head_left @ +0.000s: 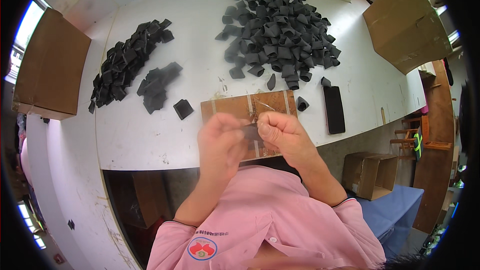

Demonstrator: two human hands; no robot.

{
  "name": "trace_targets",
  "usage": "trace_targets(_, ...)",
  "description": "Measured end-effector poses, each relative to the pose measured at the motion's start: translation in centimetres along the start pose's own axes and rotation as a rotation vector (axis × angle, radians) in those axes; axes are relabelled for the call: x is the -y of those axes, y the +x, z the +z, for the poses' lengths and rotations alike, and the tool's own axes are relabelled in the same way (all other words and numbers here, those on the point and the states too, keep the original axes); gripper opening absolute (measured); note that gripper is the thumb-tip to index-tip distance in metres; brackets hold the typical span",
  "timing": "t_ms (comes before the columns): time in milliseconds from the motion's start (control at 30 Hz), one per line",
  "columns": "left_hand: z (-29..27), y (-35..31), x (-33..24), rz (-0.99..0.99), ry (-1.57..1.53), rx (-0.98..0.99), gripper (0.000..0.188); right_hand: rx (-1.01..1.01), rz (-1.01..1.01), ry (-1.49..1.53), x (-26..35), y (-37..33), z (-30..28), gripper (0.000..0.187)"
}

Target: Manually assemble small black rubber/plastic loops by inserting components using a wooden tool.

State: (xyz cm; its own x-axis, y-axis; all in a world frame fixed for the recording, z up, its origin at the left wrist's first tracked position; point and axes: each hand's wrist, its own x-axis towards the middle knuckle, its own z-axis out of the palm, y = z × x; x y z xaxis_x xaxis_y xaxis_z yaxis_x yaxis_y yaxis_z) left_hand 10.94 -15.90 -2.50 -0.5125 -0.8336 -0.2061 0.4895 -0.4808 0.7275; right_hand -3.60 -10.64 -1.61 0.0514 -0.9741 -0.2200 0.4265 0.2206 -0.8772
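Note:
A small dark grey piece [254,135], fabric-like and folded, is between my hands over a brown board [212,108]. My right hand [286,136] is closed in a pinch at its right upper edge. On its other side, my left hand [220,142] is curled with thumb and forefinger together, blurred by motion; whether it grips the same piece is hidden. Light tape strips cross the board, and a thin clear strand [267,105] shows beyond my fingertips. One loop-shaped grey piece [302,103] stands just right of the board, and a flat square one [183,109] lies to its left.
A large heap of dark grey loops [285,35] covers the far middle of the white table [175,140]. Flat pieces form a long pile [125,62] and a smaller heap [157,85] at left. A black phone [334,110] lies right. Cardboard boxes [55,65] [407,25] flank the table.

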Motion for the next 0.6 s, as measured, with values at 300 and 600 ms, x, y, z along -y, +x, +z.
trace_targets(300, -1.3, 1.3, 0.3, -0.170, -0.250, 0.155, 0.022, 0.123, 0.003, -0.001, 0.2, 3.0, -1.4, 0.021)
trace_targets(600, 0.9, 2.3, -1.0, 0.711, 0.865, 0.237, 0.020, -0.346, -0.728, -0.940, 0.2, 0.2, -0.1, 0.033)
